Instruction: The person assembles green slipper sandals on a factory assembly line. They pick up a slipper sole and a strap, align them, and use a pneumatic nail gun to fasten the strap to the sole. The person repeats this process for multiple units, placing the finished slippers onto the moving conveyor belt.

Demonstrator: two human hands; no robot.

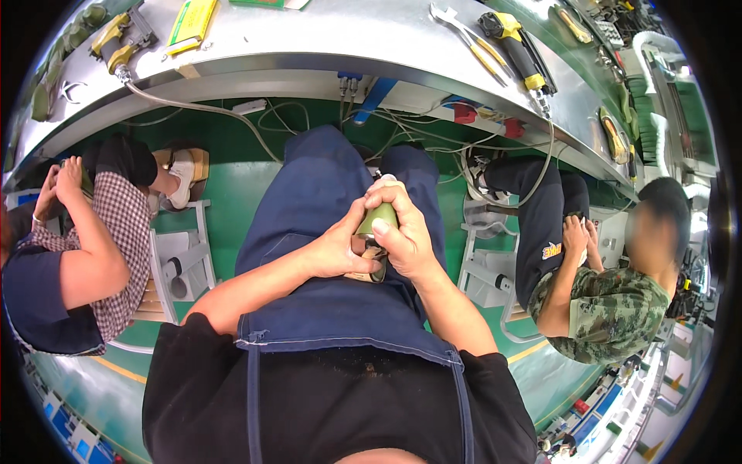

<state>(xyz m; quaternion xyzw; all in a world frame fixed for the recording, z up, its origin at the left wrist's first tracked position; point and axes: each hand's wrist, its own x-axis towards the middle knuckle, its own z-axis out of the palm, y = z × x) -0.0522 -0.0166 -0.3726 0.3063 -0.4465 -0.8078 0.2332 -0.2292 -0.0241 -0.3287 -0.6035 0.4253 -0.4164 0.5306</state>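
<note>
We hold a small green cylinder (376, 220) over our lap, above the blue apron (325, 232), its long axis roughly upright and leaning slightly away from us. Our right hand (406, 236) is wrapped around it, thumb across the front; our left hand (340, 247) closes against its lower part (a metal fitting shows there, unclear). Both hands touch it equally. Beyond lies the steel bench (348, 39) with a wrench (456, 23).

**Your clothing, seen from above**

You wear a black short-sleeved shirt (325, 410) under a dark blue bib apron (340, 294). Apron has visible stitched hems and two narrow blue straps running down over the shirt. Forearms bare below the sleeves. Left hand (336, 251) and right hand (402, 232): ungloved.
</note>
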